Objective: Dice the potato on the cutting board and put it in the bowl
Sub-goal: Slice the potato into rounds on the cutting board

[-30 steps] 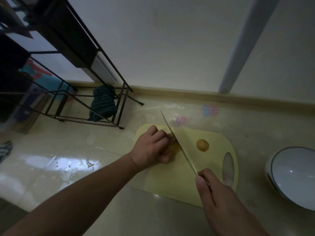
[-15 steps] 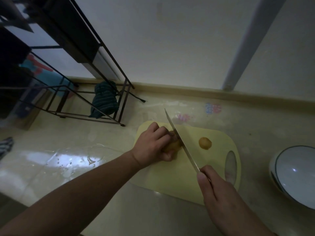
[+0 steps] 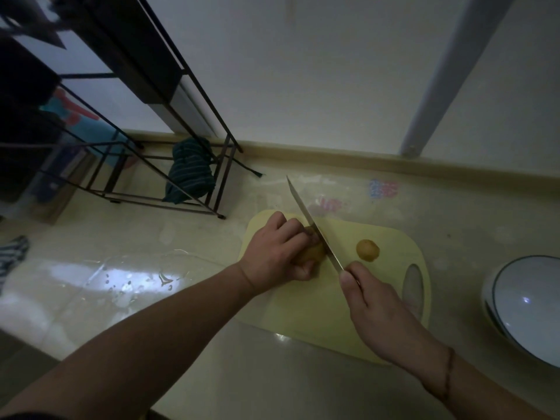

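Note:
A pale yellow cutting board (image 3: 391, 237) lies on the glossy floor. On its left part my left hand (image 3: 277, 248) grips a brown potato (image 3: 313, 253), fingers curled over it. My right hand (image 3: 374, 310) holds the handle of a long knife (image 3: 312, 224), whose blade stands against the potato's right side, tip pointing away toward the wall. A small round cut piece of potato (image 3: 367, 250) lies alone on the board to the right of the blade. A white bowl (image 3: 528, 307) with a dark rim sits on the floor at the far right.
A black metal rack (image 3: 169, 165) stands at the back left with a dark striped cloth (image 3: 189, 171) hanging on it. The wall and baseboard (image 3: 363, 162) run behind the board. A wet, shiny patch (image 3: 127, 277) lies on the floor to the left.
The knife blade has shifted slightly left, closer against the potato under my left hand. My right hand moved with it. The cut piece and bowl stay in place.

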`<state>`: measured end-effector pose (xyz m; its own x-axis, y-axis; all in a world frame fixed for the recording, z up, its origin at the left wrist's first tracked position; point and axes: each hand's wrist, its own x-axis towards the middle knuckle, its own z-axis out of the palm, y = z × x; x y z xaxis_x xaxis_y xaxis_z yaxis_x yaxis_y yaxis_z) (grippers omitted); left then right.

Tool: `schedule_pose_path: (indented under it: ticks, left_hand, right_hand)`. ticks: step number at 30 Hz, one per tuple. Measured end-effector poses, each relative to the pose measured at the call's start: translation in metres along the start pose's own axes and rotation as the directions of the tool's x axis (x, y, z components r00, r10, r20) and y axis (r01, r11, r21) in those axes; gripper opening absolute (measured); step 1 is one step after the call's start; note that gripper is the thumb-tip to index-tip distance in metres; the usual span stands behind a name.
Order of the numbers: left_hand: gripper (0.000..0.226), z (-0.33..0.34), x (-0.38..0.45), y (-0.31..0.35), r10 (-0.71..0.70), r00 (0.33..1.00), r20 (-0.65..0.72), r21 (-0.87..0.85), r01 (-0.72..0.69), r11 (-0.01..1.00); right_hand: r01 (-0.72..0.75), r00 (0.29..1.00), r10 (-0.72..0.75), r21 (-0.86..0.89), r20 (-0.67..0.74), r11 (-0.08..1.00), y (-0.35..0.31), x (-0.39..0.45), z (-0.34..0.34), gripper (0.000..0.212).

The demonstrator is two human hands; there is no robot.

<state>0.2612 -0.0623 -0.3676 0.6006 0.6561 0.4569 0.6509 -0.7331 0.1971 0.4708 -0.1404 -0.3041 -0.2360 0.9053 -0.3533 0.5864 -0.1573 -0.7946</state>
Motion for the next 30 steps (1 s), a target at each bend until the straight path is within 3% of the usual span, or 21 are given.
schedule_pose_path:
  ticks: [10, 14, 19, 22, 30]
  left_hand:
    - [0.045, 0.002, -0.004, -0.001, -0.023, 0.998, 0.059, 0.014, 0.022, 1.000]
    - [0.045, -0.001, -0.005, -0.002, -0.031, 0.999, 0.036, 0.006, 0.031, 1.000]
    - [0.041, 0.000, -0.006, 0.002, -0.040, 0.999, -0.006, -0.001, 0.040, 0.999]
    - [0.042, -0.001, -0.006, 0.001, -0.021, 1.000, -0.001, 0.012, 0.021, 1.000]
    - [0.045, -0.005, -0.009, 0.003, -0.058, 0.998, 0.034, -0.002, 0.058, 0.998]
  right_hand:
    - [0.036, 0.999, -0.036, 0.003, -0.001, 0.999, 0.003, 0.010, 0.006, 0.029]
    - [-0.023, 1.000, 0.023, -0.011, 0.005, 1.000, 0.009, 0.009, -0.004, 0.035]
    - [-0.163, 0.987, 0.158, 0.199, 0.043, 0.966, 0.017, 0.004, -0.013, 0.043]
    - [-0.111, 0.994, 0.111, 0.188, 0.009, 0.976, 0.013, 0.001, -0.011, 0.054]
    - [-0.021, 1.000, 0.020, 0.166, 0.008, 0.986, -0.008, -0.015, -0.022, 0.042]
